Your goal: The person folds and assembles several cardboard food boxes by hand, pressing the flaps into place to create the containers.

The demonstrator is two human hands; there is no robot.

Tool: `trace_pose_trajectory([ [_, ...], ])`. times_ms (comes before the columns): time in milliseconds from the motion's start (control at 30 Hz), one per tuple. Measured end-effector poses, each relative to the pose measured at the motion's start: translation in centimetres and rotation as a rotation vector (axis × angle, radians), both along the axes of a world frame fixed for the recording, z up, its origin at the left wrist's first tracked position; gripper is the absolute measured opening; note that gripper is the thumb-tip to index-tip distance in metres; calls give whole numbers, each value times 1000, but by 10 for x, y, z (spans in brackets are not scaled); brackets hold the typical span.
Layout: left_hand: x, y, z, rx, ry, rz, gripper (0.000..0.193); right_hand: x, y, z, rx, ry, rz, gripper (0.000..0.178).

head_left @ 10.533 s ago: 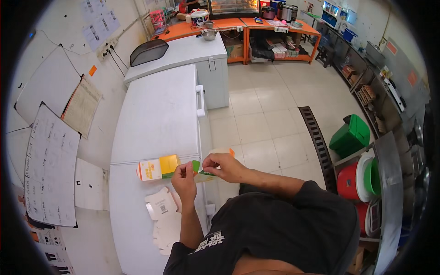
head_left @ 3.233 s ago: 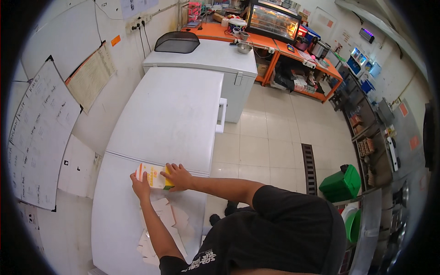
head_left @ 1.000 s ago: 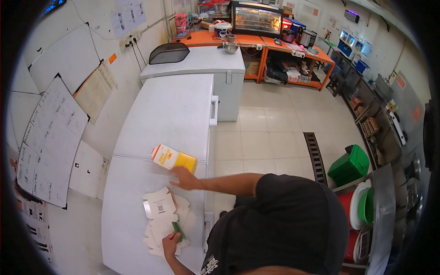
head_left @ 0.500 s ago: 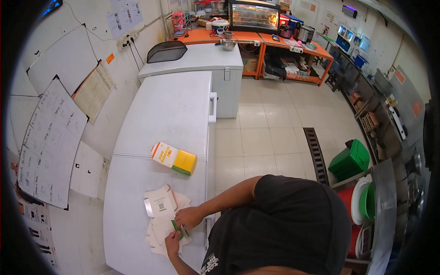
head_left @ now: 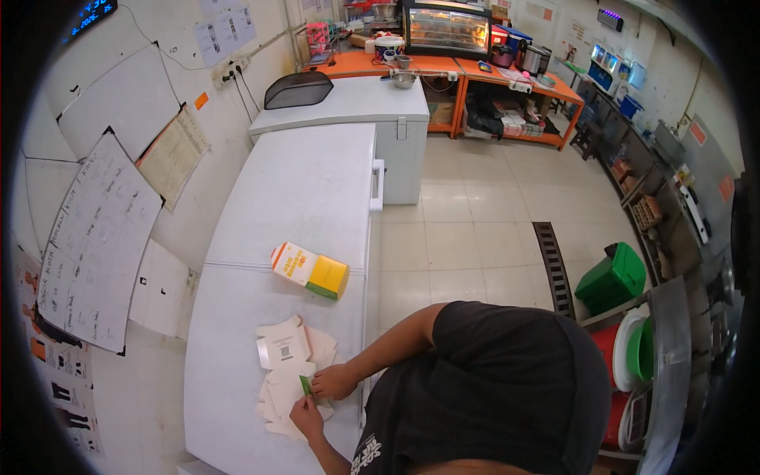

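Several flat, unfolded cardboard box blanks lie overlapping on the white chest freezer lid, pale inner sides mostly up. Above them in the pile, one pale panel with a printed square code faces up. At the right side of the pile, my right hand is closed at a folded green flap of a carton. My left hand pinches the same carton just below it. Fingers partly hide the folded piece. Farther along the lid lies a yellow, white and green carton, made up and on its side.
Another white chest freezer stands beyond, bearing a dark cover and metal bowl. A lit display warmer sits on an orange counter. To the right are a floor drain and a green bin.
My hands stay at the pile, and the green flap now shows less, pressed lower between them. The whole view has shifted slightly, with the scene moving right.
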State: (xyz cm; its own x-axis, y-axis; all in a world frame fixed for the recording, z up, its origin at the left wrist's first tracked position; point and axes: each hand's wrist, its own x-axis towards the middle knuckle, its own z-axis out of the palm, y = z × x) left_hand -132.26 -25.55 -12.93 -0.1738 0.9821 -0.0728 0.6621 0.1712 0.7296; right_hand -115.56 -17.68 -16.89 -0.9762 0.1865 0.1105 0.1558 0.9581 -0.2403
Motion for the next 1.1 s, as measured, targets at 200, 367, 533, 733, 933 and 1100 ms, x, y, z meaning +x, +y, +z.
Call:
trace_pose_trajectory([
  [200, -25, 14, 45, 173, -60, 155, 20, -1, 7, 2, -329, -64, -59, 36],
  [367, -15, 10, 160, 248, 118, -204, 15, 12, 2, 152, -172, 694, -264, 35],
  [533, 30, 18, 226, 133, 126, -423, 15, 50, 6, 228, -15, 437, -136, 28],
  [733, 35, 46, 202, -36, -800, -516, 17, 116, -3, 253, -425, 393, -650, 19],
  [933, 112, 68, 164, 179, -796, -305, 13, 164, -22, 248, -529, 354, -834, 17],
  [1100, 167, 90, 166, 353, -655, -259, 17, 178, -29, 236, -493, 663, -1017, 16],
])
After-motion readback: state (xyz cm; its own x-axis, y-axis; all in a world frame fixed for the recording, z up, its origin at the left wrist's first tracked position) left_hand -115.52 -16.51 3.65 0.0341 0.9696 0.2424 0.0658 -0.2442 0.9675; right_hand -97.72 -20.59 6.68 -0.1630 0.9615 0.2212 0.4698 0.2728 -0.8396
